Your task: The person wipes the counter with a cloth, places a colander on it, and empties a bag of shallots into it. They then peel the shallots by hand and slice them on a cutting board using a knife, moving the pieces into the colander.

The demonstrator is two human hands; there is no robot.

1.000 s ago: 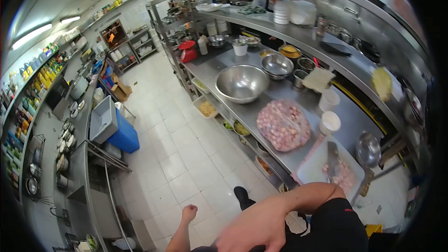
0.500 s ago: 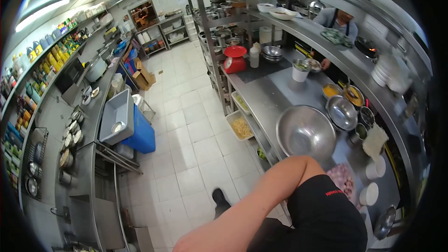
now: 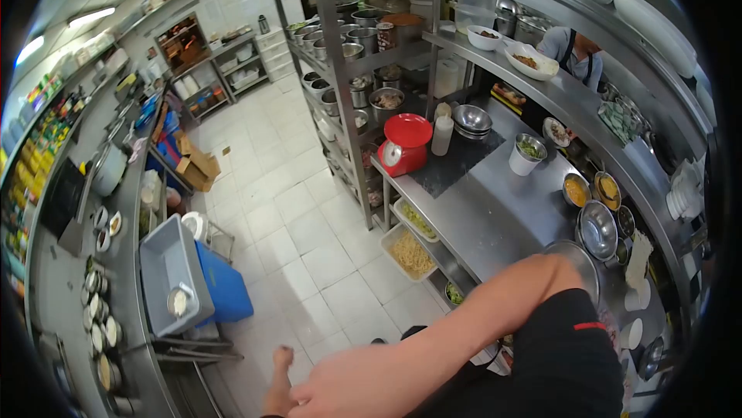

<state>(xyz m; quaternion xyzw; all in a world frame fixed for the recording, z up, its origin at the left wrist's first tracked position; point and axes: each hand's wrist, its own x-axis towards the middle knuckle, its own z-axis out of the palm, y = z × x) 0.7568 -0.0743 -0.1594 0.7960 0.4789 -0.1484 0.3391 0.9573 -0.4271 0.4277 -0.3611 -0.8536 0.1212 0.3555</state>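
My right arm reaches across from the lower right in a short black sleeve, elbow bent. My right hand (image 3: 340, 387) is blurred at the bottom, over the floor; its fingers are mostly cut off and I see nothing held. Beyond it my left hand (image 3: 284, 357) is raised small and fist-like over the floor tiles, with nothing seen in it. Neither hand touches any kitchenware in view. Partly behind my elbow lies a large steel bowl (image 3: 585, 261) on the steel counter (image 3: 483, 205). Nearest my left hand stands a blue bin (image 3: 226, 286) under a grey tub (image 3: 158, 263).
On the counter are a red scale (image 3: 406, 143), a squeeze bottle (image 3: 442, 133) and stacked bowls (image 3: 471, 120). Noodles (image 3: 411, 254) sit in a tray below. A rack (image 3: 348, 101) of pots rises behind. A co-worker (image 3: 572, 51) stands across the counter. Tiled floor (image 3: 294, 209) runs between counters.
The view has shifted, so the counter and rack appear closer. My left hand has come into view at the bottom. My elbow now covers much of the large bowl.
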